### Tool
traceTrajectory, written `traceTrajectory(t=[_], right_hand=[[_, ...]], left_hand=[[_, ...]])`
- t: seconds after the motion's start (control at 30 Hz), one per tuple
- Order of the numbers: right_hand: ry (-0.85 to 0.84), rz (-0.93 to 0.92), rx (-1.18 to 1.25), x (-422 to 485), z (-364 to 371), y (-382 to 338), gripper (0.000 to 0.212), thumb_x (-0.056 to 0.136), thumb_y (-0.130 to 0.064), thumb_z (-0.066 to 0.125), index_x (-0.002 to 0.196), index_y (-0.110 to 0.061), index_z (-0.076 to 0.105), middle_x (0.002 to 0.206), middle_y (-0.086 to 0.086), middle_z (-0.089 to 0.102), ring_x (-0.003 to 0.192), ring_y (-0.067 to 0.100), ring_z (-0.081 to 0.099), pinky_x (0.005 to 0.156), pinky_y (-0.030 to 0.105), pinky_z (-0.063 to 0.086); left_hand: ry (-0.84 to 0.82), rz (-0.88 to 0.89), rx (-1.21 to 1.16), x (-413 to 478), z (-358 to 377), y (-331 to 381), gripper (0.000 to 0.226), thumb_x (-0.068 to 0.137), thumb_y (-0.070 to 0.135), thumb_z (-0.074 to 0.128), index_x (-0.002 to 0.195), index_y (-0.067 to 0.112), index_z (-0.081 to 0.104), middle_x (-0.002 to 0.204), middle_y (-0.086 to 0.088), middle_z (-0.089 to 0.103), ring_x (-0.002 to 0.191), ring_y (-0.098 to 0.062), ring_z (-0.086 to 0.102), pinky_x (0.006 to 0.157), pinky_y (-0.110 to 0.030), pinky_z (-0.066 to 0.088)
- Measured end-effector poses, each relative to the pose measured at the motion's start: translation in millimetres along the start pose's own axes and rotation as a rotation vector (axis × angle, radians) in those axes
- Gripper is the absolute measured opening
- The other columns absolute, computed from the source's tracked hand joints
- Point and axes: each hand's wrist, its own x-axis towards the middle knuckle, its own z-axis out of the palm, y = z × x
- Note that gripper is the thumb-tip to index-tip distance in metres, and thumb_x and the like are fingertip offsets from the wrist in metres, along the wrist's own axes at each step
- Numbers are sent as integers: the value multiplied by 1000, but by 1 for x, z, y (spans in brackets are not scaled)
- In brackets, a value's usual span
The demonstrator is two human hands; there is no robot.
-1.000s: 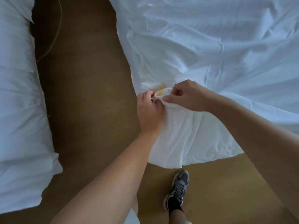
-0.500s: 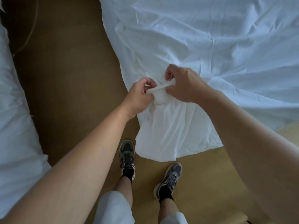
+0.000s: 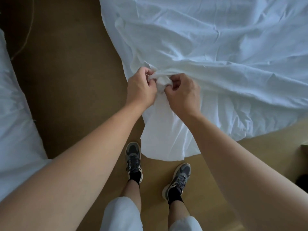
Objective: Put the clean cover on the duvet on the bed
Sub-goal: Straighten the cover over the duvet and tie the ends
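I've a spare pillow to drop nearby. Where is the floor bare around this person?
The widest bare floor lies between the white bedding on the left and the hanging cover. A smaller strip shows beyond the right forearm, below the cover's edge. Crowded: where left hand and right hand grip the bunched cover, and around the shoes.

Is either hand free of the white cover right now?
No, the left hand and the right hand both pinch the white cover at its bunched corner.

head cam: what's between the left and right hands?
A bunched wad of the white cover, pinched by both the left hand and the right hand. This shows in the head view.
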Motion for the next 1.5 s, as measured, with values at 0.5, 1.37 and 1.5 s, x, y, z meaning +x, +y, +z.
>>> traceTrajectory(t=[0.5,1.37,1.5], right_hand=[[-177,177,-39,37,-28,10,19,85,-15,61,101,-17,70,97,-3,69,96,21,60,71,12,41],[-87,-191,-74,6,-45,-11,10,87,-11,59,85,-6,67,71,3,67,67,20,60,66,38,49],[-74,-116,-47,14,-47,-15,10,88,-13,58,88,-10,67,74,-2,67,70,17,61,69,38,52]], left_hand=[[-1114,-191,-669,27,-45,19,34,77,21,61,101,-2,67,96,-14,61,89,-27,58,88,-30,46],[-832,-283,-463,32,-46,30,57,102,33,58,123,-19,58,111,-20,66,96,-25,65,82,-27,55],[-872,-201,-567,24,-51,28,61,103,33,50,129,-22,51,127,-36,58,112,-40,60,109,-42,46]])
